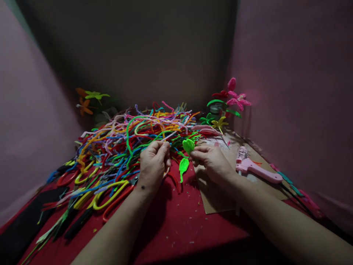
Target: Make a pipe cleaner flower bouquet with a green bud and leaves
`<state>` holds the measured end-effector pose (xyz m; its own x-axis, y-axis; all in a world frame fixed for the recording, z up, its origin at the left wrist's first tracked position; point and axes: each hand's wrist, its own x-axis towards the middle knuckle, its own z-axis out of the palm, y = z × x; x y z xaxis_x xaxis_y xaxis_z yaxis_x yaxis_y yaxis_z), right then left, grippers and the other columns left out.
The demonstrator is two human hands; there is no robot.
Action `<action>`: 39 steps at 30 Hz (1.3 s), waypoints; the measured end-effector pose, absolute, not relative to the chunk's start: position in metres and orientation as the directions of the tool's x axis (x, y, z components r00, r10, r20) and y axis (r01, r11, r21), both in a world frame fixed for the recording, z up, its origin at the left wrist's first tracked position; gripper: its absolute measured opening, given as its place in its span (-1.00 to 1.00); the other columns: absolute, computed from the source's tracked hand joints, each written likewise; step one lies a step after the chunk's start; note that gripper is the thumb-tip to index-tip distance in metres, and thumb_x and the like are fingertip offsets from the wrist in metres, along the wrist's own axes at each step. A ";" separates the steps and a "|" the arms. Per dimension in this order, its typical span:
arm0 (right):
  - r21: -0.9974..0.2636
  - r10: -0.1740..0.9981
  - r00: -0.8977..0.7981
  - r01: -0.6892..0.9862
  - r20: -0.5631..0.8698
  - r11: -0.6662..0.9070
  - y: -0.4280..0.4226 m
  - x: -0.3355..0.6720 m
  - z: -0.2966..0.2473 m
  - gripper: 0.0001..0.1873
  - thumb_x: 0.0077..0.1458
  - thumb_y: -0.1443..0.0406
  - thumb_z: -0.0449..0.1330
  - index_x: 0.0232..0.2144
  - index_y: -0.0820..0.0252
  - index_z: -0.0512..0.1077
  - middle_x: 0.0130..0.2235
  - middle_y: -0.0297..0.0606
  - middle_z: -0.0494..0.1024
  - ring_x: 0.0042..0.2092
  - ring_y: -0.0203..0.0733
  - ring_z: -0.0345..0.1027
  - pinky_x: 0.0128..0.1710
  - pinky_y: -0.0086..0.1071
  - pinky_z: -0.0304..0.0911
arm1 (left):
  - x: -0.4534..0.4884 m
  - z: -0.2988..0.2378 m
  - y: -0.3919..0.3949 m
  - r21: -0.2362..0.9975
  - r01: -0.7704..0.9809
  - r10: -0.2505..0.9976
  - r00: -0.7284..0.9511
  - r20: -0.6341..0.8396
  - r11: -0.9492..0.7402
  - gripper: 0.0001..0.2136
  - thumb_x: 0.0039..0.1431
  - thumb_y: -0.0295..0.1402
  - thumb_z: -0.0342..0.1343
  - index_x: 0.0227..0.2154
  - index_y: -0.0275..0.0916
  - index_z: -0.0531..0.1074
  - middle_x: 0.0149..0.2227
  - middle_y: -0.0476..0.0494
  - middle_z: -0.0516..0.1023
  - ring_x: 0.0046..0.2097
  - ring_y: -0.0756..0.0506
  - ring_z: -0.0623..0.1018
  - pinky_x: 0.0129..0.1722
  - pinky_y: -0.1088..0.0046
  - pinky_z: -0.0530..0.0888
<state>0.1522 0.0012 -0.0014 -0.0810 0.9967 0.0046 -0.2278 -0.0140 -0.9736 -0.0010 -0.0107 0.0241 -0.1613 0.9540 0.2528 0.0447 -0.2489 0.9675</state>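
My right hand [213,162] pinches a bright green pipe-cleaner leaf [188,145] between thumb and fingers, its rounded lobes pointing up and left. Just below it is a second green pipe-cleaner leaf [183,165] with a short stem; whether it lies on the cloth or hangs from my right hand, I cannot tell. To the left, my left hand [154,162] is closed with thumb against bent forefinger. What it grips, if anything, is hidden. Behind both hands spreads a tangled heap of multicoloured pipe cleaners [154,123]. Red pipe-cleaner pieces [174,183] rest beside my left wrist.
A pink glue gun [256,169] lies on a cardboard sheet [213,200] at right. Scissors with yellow handles [110,195] and red-handled ones are at left. Finished pipe-cleaner flowers [237,99] stand at the back. Small scraps dot the red cloth [190,228].
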 end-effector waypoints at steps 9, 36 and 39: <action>-0.941 0.999 -0.045 -0.338 0.017 0.001 0.006 0.154 -0.001 -0.89 -0.27 0.34 0.28 -0.64 0.29 0.41 -0.61 -0.36 0.43 -0.60 -0.40 0.22 -0.54 -0.43 0.08 | 0.001 0.014 -0.009 0.988 -0.060 0.984 0.101 0.148 -0.142 -0.86 0.05 -0.33 0.10 -0.52 -0.28 0.31 -0.65 0.06 0.37 -0.67 0.10 0.33 -0.70 0.64 0.27; -0.921 0.993 -0.083 -0.386 0.085 0.046 0.013 0.156 -0.012 -0.92 -0.25 0.34 0.28 -0.61 0.28 0.47 -0.58 -0.32 0.44 -0.56 -0.37 0.24 -0.52 -0.42 0.11 | 0.004 0.015 -0.011 0.998 0.045 0.996 0.078 0.050 -0.053 -0.78 0.02 -0.24 0.13 -0.53 -0.30 0.34 -0.68 0.09 0.31 -0.70 0.13 0.28 -0.75 0.68 0.18; -0.924 0.988 -0.099 -0.375 0.115 0.070 0.009 0.154 -0.009 -0.87 -0.26 0.31 0.31 -0.58 0.28 0.49 -0.58 -0.33 0.45 -0.54 -0.36 0.23 -0.50 -0.41 0.12 | 0.008 0.016 -0.012 0.991 0.006 0.989 0.059 0.136 -0.136 -0.82 -0.11 -0.35 0.23 -0.43 -0.30 0.38 -0.62 0.07 0.40 -0.61 0.08 0.38 -0.64 0.64 0.30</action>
